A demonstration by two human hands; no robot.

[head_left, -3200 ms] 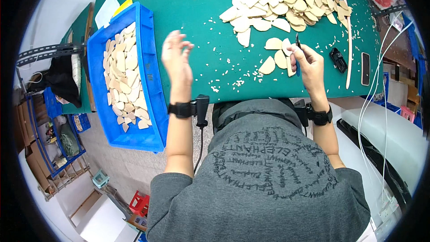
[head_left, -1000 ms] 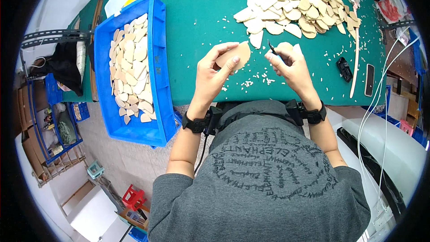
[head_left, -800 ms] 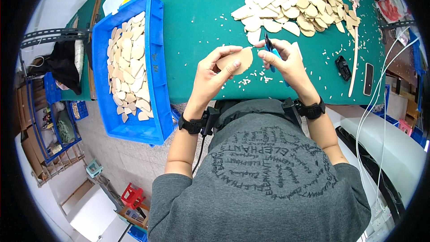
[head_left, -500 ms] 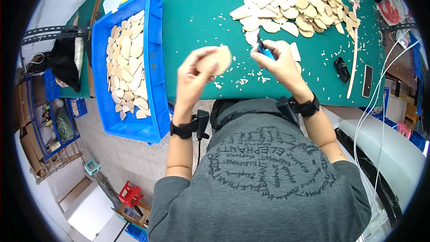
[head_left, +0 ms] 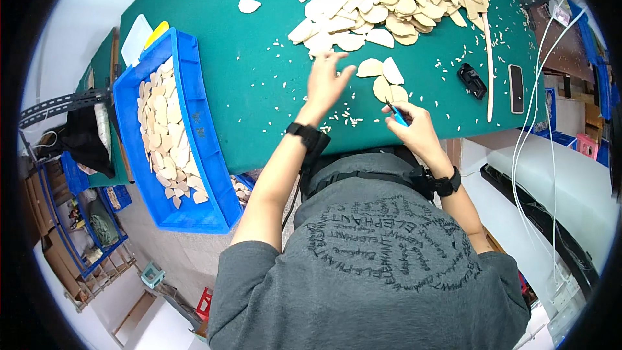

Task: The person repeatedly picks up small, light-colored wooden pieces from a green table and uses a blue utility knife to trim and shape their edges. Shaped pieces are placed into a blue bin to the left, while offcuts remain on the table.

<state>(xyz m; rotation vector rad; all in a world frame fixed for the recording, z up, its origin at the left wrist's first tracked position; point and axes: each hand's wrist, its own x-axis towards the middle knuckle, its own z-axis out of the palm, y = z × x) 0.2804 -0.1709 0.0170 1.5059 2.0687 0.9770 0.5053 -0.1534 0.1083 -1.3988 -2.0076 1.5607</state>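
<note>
My left hand (head_left: 329,84) is over the green table with its fingers apart and nothing visible between them. It reaches toward the near edge of a large pile of flat beige pieces (head_left: 350,6), many of them round or half-round. My right hand (head_left: 414,129), lower and to the right, is closed around a small blue-handled tool (head_left: 398,115) with a dark pointed tip; its exact kind is unclear. Just beyond that tip lies a round beige piece (head_left: 383,89), among several loose pieces. Small pale scraps (head_left: 350,118) are scattered between and around my hands.
A blue crate (head_left: 194,110) holding similar pieces stands at the left. On the table's right are a small black object (head_left: 472,81), a long pale stick (head_left: 489,71) and a phone (head_left: 516,89). White cables (head_left: 535,91) hang at the far right.
My left hand has let go of the round piece it held and moved right, toward the pile. My right hand keeps the tool and has drawn back nearer my body. The whole view has shifted.
</note>
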